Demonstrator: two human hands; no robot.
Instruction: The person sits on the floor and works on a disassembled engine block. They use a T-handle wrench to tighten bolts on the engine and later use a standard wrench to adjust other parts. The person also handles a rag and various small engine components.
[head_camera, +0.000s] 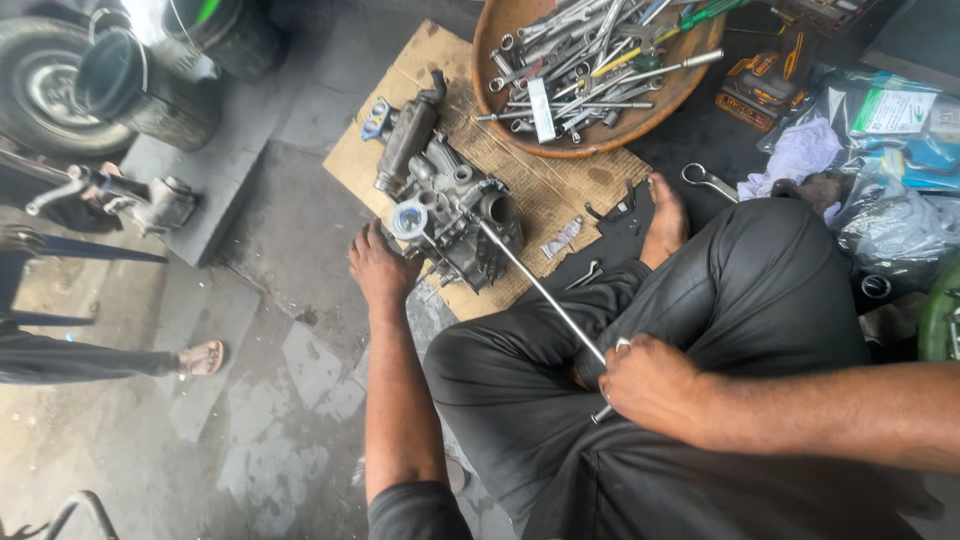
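A grey metal engine part (445, 195) lies on a sheet of cardboard (560, 190) on the floor. My left hand (380, 268) rests against its near left side, steadying it. My right hand (650, 385) is closed around the handle end of a long thin metal rod tool (540, 290). The rod's far tip sits on the engine part near a round opening. My legs in dark trousers are folded under the rod, and my bare foot (665, 215) rests on the cardboard's edge.
A round brown tray (610, 135) holds several wrenches and screwdrivers behind the cardboard. A loose wrench (708, 180), rags and plastic bags lie at the right. A tyre (40, 85), a black bucket (130, 85) and another person's sandalled foot (200, 357) are at the left.
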